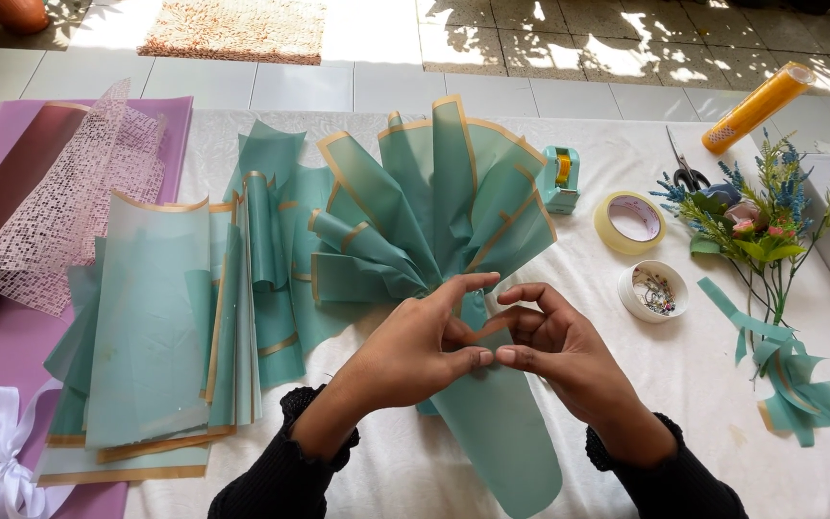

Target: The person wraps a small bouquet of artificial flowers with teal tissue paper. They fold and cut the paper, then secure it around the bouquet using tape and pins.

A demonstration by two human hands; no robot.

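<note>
Pinching teal wrap (pixel 453 221), both hands' curled fingers (pixel 477 358) meet.

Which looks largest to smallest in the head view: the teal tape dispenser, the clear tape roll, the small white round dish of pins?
1. Clear tape roll, a little the widest.
2. Teal tape dispenser and small white round dish of pins: too alike to rank; the dispenser lies farther from the camera.

Bare white table (pixel 703 384) lies open near the right hand (pixel 554 351), up to the pin dish (pixel 653 290) and tape roll (pixel 630 222). Leftward, stacked teal sheets (pixel 160 336) crowd the left hand (pixel 420 351); the fanned wrap (pixel 434 211) blocks the far side.
</note>
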